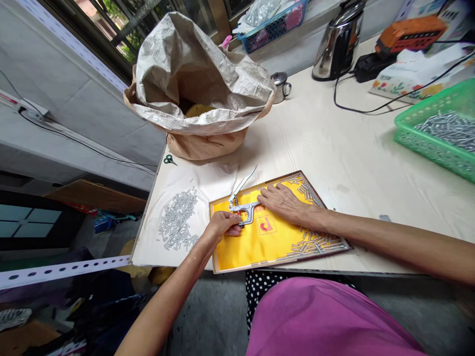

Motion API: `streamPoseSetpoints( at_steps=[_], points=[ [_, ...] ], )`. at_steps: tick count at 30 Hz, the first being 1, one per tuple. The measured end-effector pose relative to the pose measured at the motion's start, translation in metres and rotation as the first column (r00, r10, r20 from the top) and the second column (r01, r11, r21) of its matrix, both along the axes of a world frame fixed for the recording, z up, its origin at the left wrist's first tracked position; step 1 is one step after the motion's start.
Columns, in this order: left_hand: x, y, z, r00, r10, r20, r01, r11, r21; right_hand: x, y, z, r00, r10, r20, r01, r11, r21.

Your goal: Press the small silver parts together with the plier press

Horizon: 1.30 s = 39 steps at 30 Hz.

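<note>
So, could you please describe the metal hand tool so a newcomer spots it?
On the table, nearer than the open sack, is a shallow tray lined in yellow. The hand tool is over its left half, a slim lever slanting past the far edge. Unlike the small metal pieces nearby, it is one frame with an open loop.

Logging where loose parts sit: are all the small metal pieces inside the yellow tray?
No, a pile of them lies on the table, left of the tray.

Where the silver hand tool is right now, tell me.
In the head view, the silver hand tool is over the left half of the yellow-lined tray, between the left hand and the right hand.
</note>
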State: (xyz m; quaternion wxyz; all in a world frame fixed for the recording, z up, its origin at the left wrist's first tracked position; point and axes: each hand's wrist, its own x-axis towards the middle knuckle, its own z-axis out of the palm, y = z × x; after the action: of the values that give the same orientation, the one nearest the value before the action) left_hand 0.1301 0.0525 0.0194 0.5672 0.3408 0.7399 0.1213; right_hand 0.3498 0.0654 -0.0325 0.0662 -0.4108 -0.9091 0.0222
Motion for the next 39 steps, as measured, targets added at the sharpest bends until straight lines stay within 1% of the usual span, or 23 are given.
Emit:
streamPoseSetpoints(
  at_steps=[3, 6, 9, 11, 13, 15, 19, 21, 22, 23, 24, 25, 26, 27, 28, 29, 30, 31, 33, 34, 36, 39],
  points=[
    [-0.002, 0.0, -0.001, 1.0, 0.0, 0.019, 0.0, 1.0, 0.001, 0.002, 0.007, 0.008, 0.996, 0.01, -0.085, -0.004, 0.998, 0.063],
    [-0.003, -0.002, -0.003, 0.999, 0.017, 0.048, -0.018, 1.0, 0.007, 0.004, 0.025, 0.013, 0.99, 0.08, -0.118, -0.068, 0.993, 0.101],
    [-0.002, -0.004, -0.003, 0.997, 0.052, 0.061, -0.053, 0.998, 0.021, 0.002, 0.049, 0.013, 0.99, 0.128, -0.054, -0.128, 0.992, 0.009],
    [-0.002, -0.006, -0.003, 0.995, 0.067, 0.068, -0.069, 0.997, 0.029, -0.003, 0.062, 0.012, 0.992, 0.126, -0.019, -0.127, 0.99, -0.065],
    [-0.002, -0.007, -0.004, 0.995, 0.066, 0.076, -0.069, 0.997, 0.033, -0.008, 0.068, 0.013, 0.993, 0.118, -0.011, -0.118, 0.989, -0.093],
    [-0.002, -0.007, -0.004, 0.995, 0.059, 0.077, -0.061, 0.998, 0.032, -0.011, 0.069, 0.015, 0.993, 0.116, -0.016, -0.117, 0.989, -0.088],
    [-0.002, -0.008, -0.006, 0.998, 0.048, 0.042, -0.049, 0.998, 0.031, -0.01, 0.057, 0.024, 0.994, 0.107, -0.005, -0.107, 0.991, -0.077],
    [-0.002, -0.012, -0.008, 0.999, -0.004, -0.042, 0.007, 0.998, 0.066, -0.007, 0.05, 0.027, 0.995, 0.096, 0.004, -0.096, 0.993, -0.069],
    [-0.001, -0.016, -0.009, 0.991, -0.051, -0.127, 0.067, 0.989, 0.133, -0.007, 0.047, 0.028, 0.996, 0.093, 0.005, -0.093, 0.994, -0.062],
    [0.0, -0.021, -0.01, 0.966, -0.099, -0.24, 0.157, 0.959, 0.236, -0.006, 0.044, 0.029, 0.996, 0.088, 0.002, -0.088, 0.995, -0.048],
    [0.002, -0.026, -0.011, 0.918, -0.135, -0.373, 0.276, 0.892, 0.357, -0.007, 0.041, 0.029, 0.996, 0.086, -0.003, -0.086, 0.996, -0.028],
    [0.004, -0.03, -0.011, 0.852, -0.143, -0.504, 0.408, 0.786, 0.465, -0.008, 0.038, 0.029, 0.997, 0.082, -0.012, -0.082, 0.997, -0.001],
    [0.007, -0.034, -0.01, 0.778, -0.125, -0.616, 0.53, 0.656, 0.537, -0.009, 0.034, 0.029, 0.997, 0.077, -0.024, -0.076, 0.997, 0.032],
    [0.011, -0.036, -0.01, 0.707, -0.092, -0.701, 0.63, 0.531, 0.566, -0.011, 0.031, 0.029, 0.997, 0.071, -0.037, -0.069, 0.995, 0.069],
    [0.015, -0.035, -0.01, 0.644, -0.059, -0.763, 0.705, 0.432, 0.562, -0.014, 0.028, 0.028, 0.996, 0.067, -0.051, -0.062, 0.992, 0.108],
    [0.02, -0.033, -0.01, 0.591, -0.036, -0.806, 0.76, 0.36, 0.541, -0.016, 0.025, 0.028, 0.996, 0.064, -0.062, -0.055, 0.988, 0.146],
    [0.024, -0.029, -0.011, 0.548, -0.026, -0.836, 0.8, 0.309, 0.515, -0.018, 0.022, 0.028, 0.996, 0.062, -0.069, -0.049, 0.982, 0.182],
    [0.028, -0.024, -0.012, 0.516, -0.03, -0.856, 0.829, 0.271, 0.49, -0.02, 0.019, 0.027, 0.996, 0.059, -0.072, -0.042, 0.977, 0.21],
    [0.034, -0.013, -0.016, 0.477, -0.073, -0.876, 0.863, 0.229, 0.451, -0.022, 0.015, 0.027, 0.997, 0.042, -0.065, -0.026, 0.972, 0.234],
    [0.037, -0.009, -0.018, 0.466, -0.098, -0.88, 0.871, 0.225, 0.436, -0.022, 0.014, 0.026, 0.998, 0.024, -0.058, -0.01, 0.974, 0.228],
    [0.042, -0.002, -0.021, 0.438, -0.126, -0.89, 0.884, 0.239, 0.401, -0.02, 0.012, 0.024, 0.999, -0.02, -0.046, 0.029, 0.981, 0.193],
    [0.045, 0.002, -0.021, 0.375, -0.135, -0.917, 0.907, 0.257, 0.334, -0.016, 0.011, 0.02, 0.998, -0.058, -0.037, 0.063, 0.988, 0.144]
  ],
)
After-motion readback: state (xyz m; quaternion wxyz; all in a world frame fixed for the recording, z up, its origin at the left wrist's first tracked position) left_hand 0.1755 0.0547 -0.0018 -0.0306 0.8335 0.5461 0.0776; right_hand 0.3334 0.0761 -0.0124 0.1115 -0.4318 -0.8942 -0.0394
